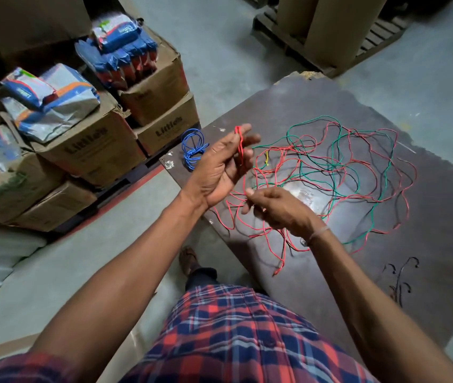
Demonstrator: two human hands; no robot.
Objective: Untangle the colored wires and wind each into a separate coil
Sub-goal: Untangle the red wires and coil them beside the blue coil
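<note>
- Red wire is wound in narrow loops over my left hand; the loops' long axis runs along the fingers, pointing up and away from me.
- From there one red strand drops down to my right hand.
- Left hand: palm turned right, fingers spread and extended, not clenched, wire bundle lying across them.
- Right hand: lower and nearer, knuckles up, grip pinched shut on the red strand at thumb and fingertips.
- Rest of the tangle sprawls flat on the desk: thin, kinked red, green and black wires crossing in loose curls, a short yellow bit near the left hand.
- Blue coil lies apart at the desk's far left edge: round loops, tail twisted below.
- Desk is dark, worn, glossy board.
- Cardboard boxes stacked at left.
</note>
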